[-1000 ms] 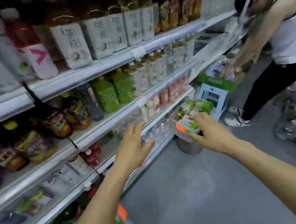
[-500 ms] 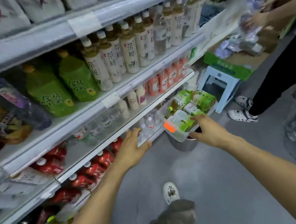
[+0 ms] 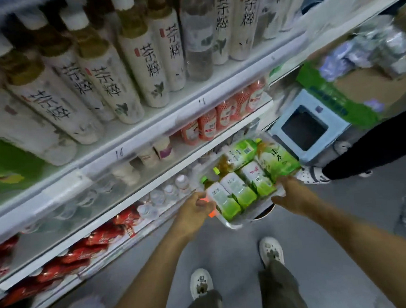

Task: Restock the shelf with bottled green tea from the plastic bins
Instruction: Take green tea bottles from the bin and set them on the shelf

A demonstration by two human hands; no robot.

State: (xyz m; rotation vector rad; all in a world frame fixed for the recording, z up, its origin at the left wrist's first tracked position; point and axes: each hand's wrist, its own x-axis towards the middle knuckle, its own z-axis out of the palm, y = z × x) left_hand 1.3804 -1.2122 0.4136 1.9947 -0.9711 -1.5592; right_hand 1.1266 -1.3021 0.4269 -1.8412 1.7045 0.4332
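Holding the clear plastic bin (image 3: 234, 223) between both grips: my left hand (image 3: 195, 209) curls on its near-left corner, my right hand (image 3: 291, 196) clasps the right rim, fingertips hidden. Green tea bottles (image 3: 240, 192) lie inside, labels blurred.

Green-labelled tea bottles (image 3: 243, 175) lie on their sides, packed in a clear plastic bin (image 3: 234, 223) beside the shelf (image 3: 148, 123).

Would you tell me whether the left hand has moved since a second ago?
Yes: the left hand left the shelf edge and went right to the bin.
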